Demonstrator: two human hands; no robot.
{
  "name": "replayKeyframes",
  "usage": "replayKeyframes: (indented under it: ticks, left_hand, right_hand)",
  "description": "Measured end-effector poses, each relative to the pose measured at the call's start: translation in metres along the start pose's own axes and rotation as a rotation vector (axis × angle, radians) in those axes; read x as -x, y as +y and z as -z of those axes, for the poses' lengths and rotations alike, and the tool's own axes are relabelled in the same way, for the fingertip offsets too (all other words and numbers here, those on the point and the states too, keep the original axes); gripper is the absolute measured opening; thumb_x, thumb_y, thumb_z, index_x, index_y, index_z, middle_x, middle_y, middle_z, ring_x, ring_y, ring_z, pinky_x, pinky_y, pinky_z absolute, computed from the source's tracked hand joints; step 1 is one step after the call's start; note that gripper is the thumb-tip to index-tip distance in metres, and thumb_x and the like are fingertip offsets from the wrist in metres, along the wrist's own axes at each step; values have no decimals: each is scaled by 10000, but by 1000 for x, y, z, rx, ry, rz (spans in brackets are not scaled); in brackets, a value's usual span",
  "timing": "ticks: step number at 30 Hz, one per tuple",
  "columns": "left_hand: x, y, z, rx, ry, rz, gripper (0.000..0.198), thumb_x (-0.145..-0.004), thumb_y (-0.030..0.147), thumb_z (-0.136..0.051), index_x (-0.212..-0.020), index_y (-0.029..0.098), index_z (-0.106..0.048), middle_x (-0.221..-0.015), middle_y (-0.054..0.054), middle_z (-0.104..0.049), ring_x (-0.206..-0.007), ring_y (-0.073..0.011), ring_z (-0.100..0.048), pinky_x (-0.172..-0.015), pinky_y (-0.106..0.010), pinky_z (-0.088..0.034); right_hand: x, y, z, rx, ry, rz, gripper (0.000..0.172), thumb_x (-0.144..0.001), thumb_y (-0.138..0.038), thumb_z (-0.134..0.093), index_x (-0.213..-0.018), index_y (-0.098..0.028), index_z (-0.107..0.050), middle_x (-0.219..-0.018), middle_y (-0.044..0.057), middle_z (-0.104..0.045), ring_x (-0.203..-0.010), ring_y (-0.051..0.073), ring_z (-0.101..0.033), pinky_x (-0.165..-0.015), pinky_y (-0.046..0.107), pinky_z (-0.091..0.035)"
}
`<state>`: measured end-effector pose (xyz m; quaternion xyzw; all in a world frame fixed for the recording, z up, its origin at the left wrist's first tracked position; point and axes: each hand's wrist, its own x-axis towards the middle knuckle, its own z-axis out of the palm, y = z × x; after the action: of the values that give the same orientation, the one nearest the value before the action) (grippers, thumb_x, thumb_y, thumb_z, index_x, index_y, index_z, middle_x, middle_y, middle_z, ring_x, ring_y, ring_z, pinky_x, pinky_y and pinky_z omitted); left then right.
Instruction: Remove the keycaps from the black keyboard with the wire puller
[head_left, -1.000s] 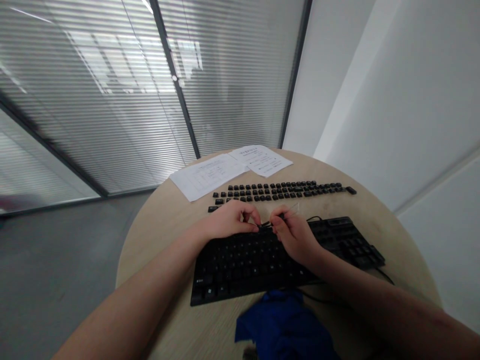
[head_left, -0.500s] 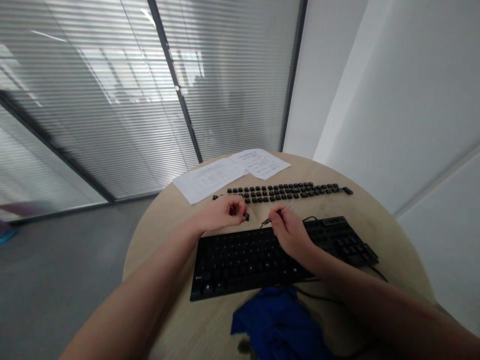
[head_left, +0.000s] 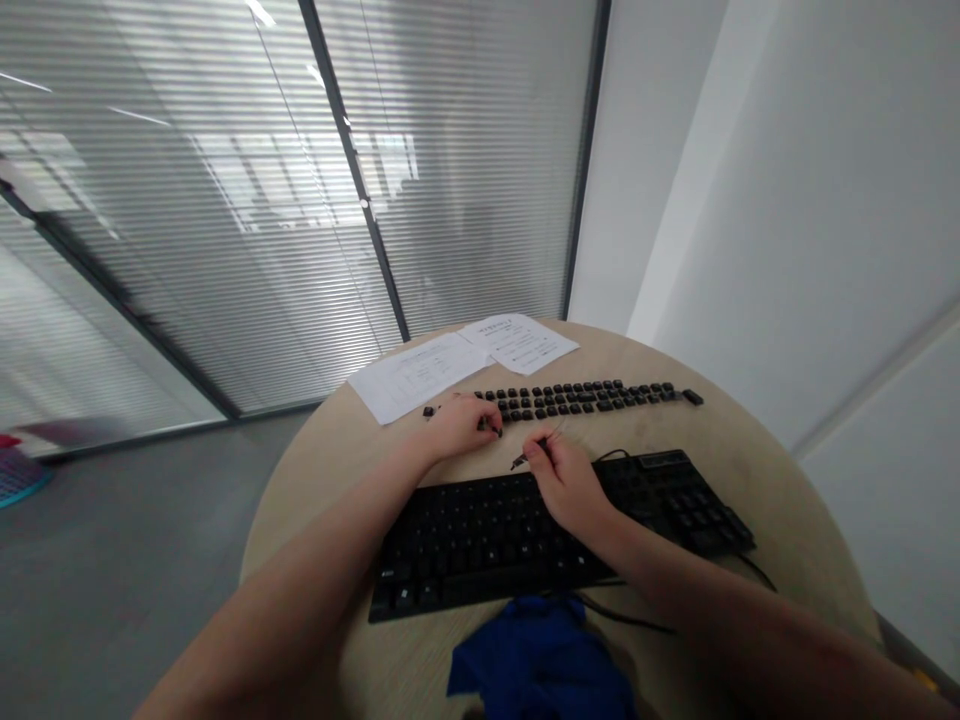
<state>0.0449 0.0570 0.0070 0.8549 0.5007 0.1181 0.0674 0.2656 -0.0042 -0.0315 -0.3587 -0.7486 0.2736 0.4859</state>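
My left hand (head_left: 463,425) is closed in a pinch on a small black keycap (head_left: 491,429), close above the table at the left part of the keycap rows (head_left: 562,402). The fingers partly cover the keycap. My right hand (head_left: 568,480) grips a thin dark tool that looks like a keycap puller (head_left: 519,461), its tip pointing left and fine wires showing behind the fingers. That hand is over the back edge of a black keyboard (head_left: 480,550), which lies in front of me. Loose keycaps stand in several long rows behind the keyboard.
Two printed sheets (head_left: 420,375) lie at the back left of the round wooden table (head_left: 315,500). A blue cloth (head_left: 544,660) is bunched at the near edge, beside the keyboard cable (head_left: 630,618). Glass with blinds and a white wall (head_left: 847,250) stand behind the table.
My left hand has moved slightly forward and right, bringing the keycap closer to the rows. My right hand has shifted a little left with the tool. The camera view has tilted slightly.
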Motion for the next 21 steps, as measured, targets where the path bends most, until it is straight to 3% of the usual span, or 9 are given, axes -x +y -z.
replayKeyframes:
  ticks: [7, 17, 21]
  left_hand:
    - [7, -3, -8, -100, 21, 20, 115, -815, 234, -680, -900, 247, -756, -928, -14, -785, -984, -247, -650, -982, -417, -423]
    - [10, 3, -7, -144, 40, 35, 122, -825, 254, -679, -920, 242, -754, -955, -28, -780, -1001, -253, -638, -978, -426, -419]
    - [14, 4, 8, -117, 69, 62, 116, -839, 286, -680, -925, 233, -738, -950, -37, -767, -955, -243, -657, -905, -390, -452]
  right_hand:
    - [0, -4, 2, -11, -21, -18, 256, -1039, -429, -499, -892, -245, -600, -726, 25, -670, -688, 220, -640, -676, 327, -461]
    - [1, -1, 1, 22, -22, 1, 257, -1043, -413, -487, -897, -240, -608, -714, 29, -665, -679, 225, -639, -662, 333, -453]
    - [1, -1, 1, 8, -24, -4, 265, -1044, -426, -489, -895, -243, -609, -707, 23, -654, -673, 221, -631, -657, 327, -456]
